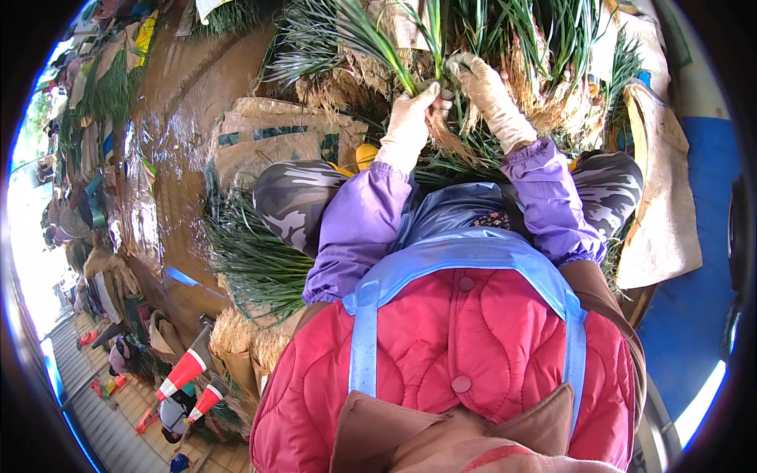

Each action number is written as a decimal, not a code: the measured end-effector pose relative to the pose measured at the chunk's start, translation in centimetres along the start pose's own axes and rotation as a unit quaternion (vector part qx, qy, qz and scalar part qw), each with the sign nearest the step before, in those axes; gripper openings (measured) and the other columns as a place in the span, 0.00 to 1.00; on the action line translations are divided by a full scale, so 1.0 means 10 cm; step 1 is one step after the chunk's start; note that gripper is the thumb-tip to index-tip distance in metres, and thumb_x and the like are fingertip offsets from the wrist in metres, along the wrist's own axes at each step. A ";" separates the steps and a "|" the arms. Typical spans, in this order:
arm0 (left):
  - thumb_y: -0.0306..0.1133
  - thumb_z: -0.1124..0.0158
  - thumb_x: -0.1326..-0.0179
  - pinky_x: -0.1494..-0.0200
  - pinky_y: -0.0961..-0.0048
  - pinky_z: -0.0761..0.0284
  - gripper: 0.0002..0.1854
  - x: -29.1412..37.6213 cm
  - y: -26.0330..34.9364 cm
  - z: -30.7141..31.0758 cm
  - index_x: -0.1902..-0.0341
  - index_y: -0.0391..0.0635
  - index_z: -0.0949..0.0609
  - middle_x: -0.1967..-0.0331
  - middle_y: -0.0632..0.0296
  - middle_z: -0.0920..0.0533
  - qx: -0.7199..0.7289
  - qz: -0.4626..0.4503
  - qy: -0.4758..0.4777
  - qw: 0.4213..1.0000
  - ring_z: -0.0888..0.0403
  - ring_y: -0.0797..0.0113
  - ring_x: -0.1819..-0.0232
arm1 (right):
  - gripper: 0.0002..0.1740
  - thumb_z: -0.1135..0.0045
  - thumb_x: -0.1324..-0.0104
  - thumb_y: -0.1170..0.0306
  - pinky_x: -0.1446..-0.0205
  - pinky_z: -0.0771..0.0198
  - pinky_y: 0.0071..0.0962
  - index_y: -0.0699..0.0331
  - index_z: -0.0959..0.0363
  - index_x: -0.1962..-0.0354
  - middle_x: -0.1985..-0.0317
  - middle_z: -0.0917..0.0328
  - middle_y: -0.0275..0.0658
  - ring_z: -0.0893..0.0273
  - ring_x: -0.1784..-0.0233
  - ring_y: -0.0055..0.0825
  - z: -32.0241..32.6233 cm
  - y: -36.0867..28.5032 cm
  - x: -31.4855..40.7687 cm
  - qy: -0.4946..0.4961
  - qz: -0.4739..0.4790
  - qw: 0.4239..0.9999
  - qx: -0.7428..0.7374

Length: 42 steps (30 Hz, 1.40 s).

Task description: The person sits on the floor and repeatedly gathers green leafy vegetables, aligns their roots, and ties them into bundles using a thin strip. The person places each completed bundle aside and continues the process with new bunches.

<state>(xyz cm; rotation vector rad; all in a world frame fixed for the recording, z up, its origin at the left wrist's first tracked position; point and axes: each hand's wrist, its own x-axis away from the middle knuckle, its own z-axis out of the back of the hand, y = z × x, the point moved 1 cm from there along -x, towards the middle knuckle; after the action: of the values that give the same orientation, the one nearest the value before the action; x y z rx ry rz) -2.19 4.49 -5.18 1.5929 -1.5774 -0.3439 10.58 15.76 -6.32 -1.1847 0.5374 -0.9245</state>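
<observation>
My left hand (411, 121), in a pale glove, grips a small bunch of long-leaved green plants (402, 74) low on the stems. Its reddish-tan roots (446, 133) hang out below the fist towards my lap. My right hand (482, 91), gloved too, is close by on the right with bent fingers, beside an upright green stalk (437, 50). Whether those fingertips pinch anything is hard to see. Loose green leaves (461, 165) lie under both hands, between my knees. Beyond them stand bundles of similar plants (523, 56) with thick pale roots.
Flattened sacks (266, 139) and a pile of green leaves (260, 254) lie at my left. A stiff tan sheet (665, 189) stands at my right knee, beside a blue surface (686, 331). Wet brown floor (183, 118), traffic cones (183, 372) and other people (174, 414) are farther left.
</observation>
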 end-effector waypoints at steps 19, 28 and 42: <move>0.34 0.42 0.31 0.75 0.78 0.34 0.08 0.11 0.24 0.17 0.62 0.42 0.23 0.78 0.67 0.26 -0.069 -0.048 0.060 0.995 0.29 0.74 0.78 | 0.24 0.53 0.29 0.53 0.44 0.26 0.32 0.63 0.27 0.48 0.53 0.20 0.46 0.20 0.52 0.35 -0.31 0.24 -0.38 -0.226 -0.190 0.878 0.378; 0.29 0.32 0.42 0.70 0.80 0.32 0.08 0.00 0.01 0.33 0.60 0.41 0.20 0.75 0.70 0.22 -0.270 -0.056 0.103 0.956 0.29 0.81 0.73 | 0.18 0.39 0.34 0.67 0.63 0.31 0.13 0.66 0.26 0.50 0.64 0.19 0.29 0.26 0.67 0.13 -0.09 0.10 -0.12 -0.064 -0.089 0.964 -0.244; 0.28 0.38 0.37 0.75 0.80 0.26 0.07 0.25 0.25 0.30 0.57 0.44 0.23 0.73 0.63 0.21 -0.137 -0.052 0.077 0.986 0.24 0.74 0.76 | 0.23 0.48 0.28 0.63 0.65 0.30 0.18 0.66 0.32 0.41 0.66 0.21 0.31 0.26 0.68 0.17 -0.07 0.29 0.24 -0.156 -0.082 0.984 0.006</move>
<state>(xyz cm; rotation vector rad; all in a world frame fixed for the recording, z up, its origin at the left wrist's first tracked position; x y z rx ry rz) -5.57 1.50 -4.34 1.4542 -1.2745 -0.4622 12.27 13.60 -8.99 -1.3478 0.1844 -0.8578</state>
